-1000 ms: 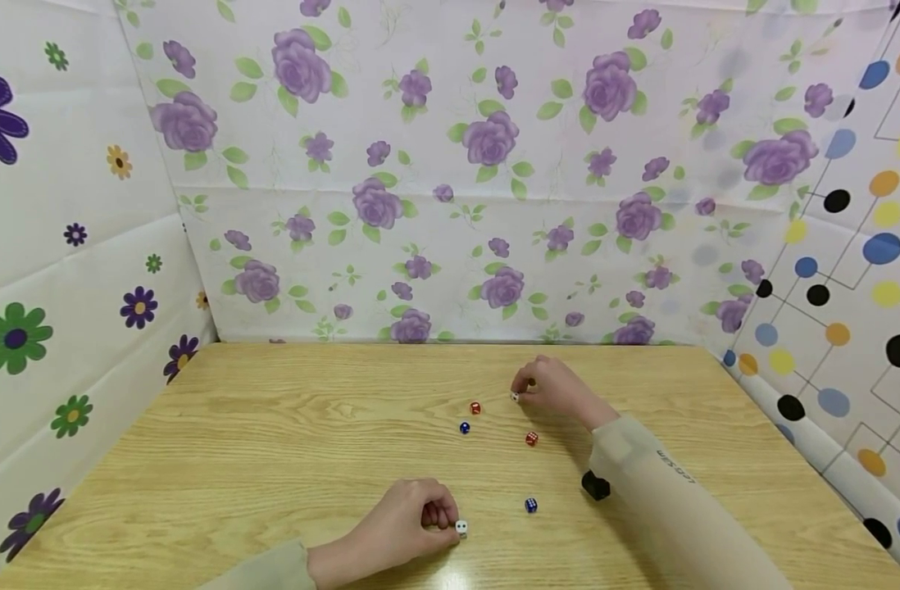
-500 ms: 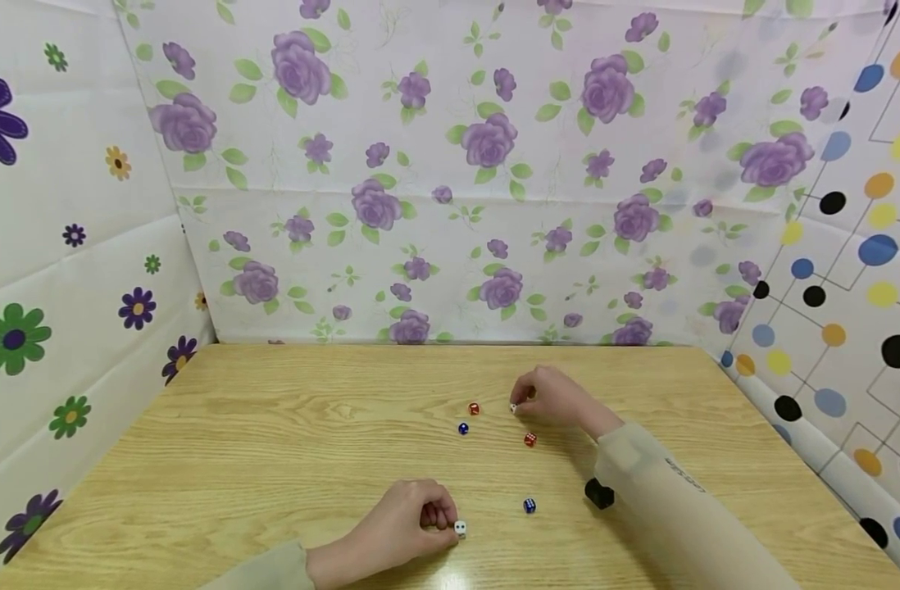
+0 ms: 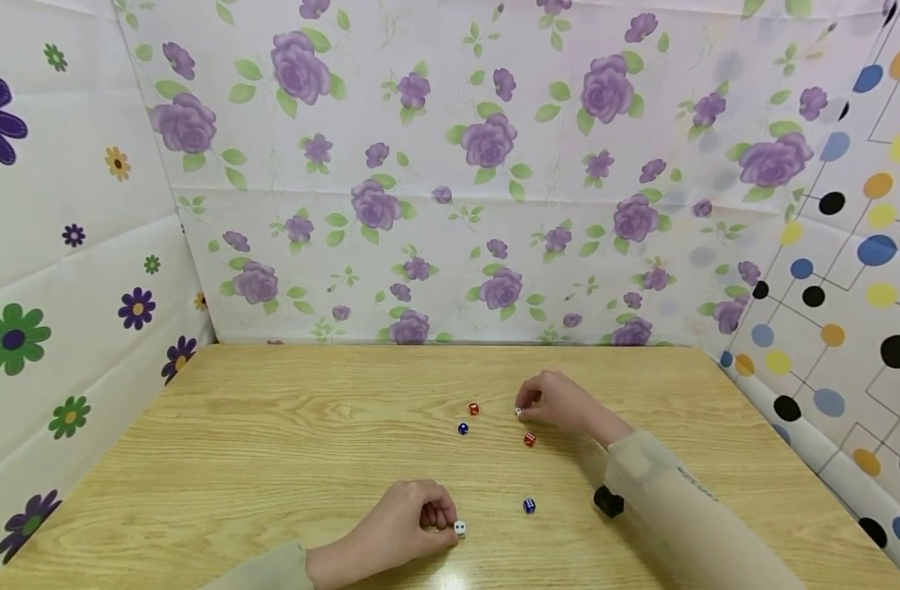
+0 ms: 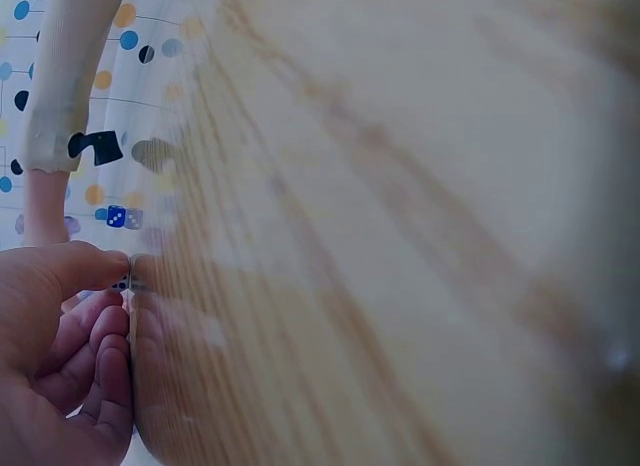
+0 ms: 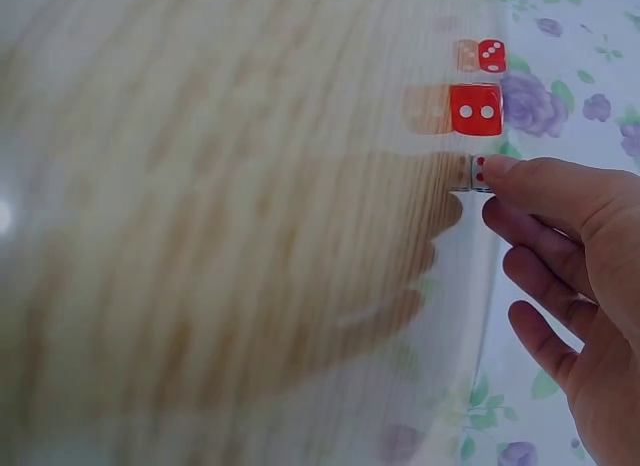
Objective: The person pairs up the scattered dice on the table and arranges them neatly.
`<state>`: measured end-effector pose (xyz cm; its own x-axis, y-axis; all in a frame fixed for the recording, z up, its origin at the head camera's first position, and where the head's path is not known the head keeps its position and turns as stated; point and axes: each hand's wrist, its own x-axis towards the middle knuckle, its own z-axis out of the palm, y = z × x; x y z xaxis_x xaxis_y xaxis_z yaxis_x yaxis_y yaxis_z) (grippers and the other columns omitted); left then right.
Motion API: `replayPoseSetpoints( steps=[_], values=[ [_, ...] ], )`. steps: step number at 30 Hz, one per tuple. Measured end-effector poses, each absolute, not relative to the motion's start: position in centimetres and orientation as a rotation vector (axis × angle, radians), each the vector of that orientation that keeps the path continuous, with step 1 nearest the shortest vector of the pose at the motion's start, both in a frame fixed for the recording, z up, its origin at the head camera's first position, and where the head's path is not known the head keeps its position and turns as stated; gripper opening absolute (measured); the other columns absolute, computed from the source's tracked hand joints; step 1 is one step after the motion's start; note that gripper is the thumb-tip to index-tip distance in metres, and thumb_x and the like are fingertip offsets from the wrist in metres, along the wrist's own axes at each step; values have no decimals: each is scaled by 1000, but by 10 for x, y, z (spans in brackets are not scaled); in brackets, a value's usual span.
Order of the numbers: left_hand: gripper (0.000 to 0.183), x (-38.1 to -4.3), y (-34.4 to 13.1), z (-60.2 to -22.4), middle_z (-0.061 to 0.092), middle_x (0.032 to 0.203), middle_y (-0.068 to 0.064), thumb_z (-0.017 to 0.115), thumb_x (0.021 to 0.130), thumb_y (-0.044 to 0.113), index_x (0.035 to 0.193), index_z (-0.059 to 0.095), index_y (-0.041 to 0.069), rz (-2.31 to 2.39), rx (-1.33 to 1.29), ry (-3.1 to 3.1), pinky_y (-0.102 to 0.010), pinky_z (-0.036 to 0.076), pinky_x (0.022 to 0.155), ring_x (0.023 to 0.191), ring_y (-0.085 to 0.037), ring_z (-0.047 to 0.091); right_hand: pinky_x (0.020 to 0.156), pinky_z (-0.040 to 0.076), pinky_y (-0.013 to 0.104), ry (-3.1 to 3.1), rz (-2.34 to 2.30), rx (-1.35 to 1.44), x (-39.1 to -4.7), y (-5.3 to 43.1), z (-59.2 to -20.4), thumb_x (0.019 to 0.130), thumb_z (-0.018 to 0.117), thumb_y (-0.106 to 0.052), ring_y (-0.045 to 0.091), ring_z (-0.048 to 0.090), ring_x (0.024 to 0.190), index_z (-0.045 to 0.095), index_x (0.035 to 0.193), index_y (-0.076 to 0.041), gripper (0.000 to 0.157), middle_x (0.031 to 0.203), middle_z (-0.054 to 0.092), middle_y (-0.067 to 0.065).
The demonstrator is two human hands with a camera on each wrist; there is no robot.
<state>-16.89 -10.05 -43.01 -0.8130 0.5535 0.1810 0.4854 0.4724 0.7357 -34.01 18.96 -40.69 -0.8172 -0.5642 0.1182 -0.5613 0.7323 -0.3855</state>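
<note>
Near the front of the wooden table, my left hand point(image 3: 402, 524) pinches a white die point(image 3: 460, 528) between thumb and fingers. In the left wrist view that die is mostly covered by the fingers. Farther back on the right, my right hand point(image 3: 564, 403) pinches a second white die point(image 3: 519, 412) at the tabletop. Red pips show on this die point(image 5: 480, 172) beside the thumb in the right wrist view. One red die point(image 3: 529, 440) lies just in front of my right hand, another red die point(image 3: 474, 409) to its left.
A blue die point(image 3: 463, 428) lies near the left red die. Another blue die point(image 3: 529, 506) sits to the right of my left hand. A black wrist camera point(image 3: 608, 501) hangs under the right sleeve. Patterned cloth walls point(image 3: 450, 197) close off the table's back and sides.
My right hand has drawn the white die a short way toward me along the table, then slightly right. My left hand stays put with its die, and the coloured dice keep their places.
</note>
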Motion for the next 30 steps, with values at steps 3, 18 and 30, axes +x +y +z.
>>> replayPoseSetpoints(
  steps=[3, 18, 30],
  values=[
    [11, -169, -101, -430, 64, 79, 10, 80, 82, 14, 82, 69, 15, 1268, 924, 2622, -14, 48, 63, 69, 7, 53, 76, 51, 25, 2919, -638, -966, -338, 191, -407, 85, 78, -19, 4, 59, 78, 73, 85, -21, 6, 82, 68, -11],
    [11, -169, -101, -432, 64, 78, 11, 80, 82, 14, 82, 69, 15, 1265, 929, 2640, -13, 48, 62, 68, 7, 53, 76, 51, 26, 2905, -661, -951, -324, 206, -409, 85, 78, -21, 4, 59, 79, 72, 85, -22, 6, 82, 68, -11],
    [11, -168, -100, -431, 64, 79, 10, 80, 82, 14, 83, 69, 15, 1268, 929, 2640, -13, 49, 63, 69, 7, 53, 65, 49, 21, 2851, -776, -910, -302, 222, -414, 86, 77, -21, 3, 56, 71, 72, 88, -21, 6, 80, 67, -10]
  ],
)
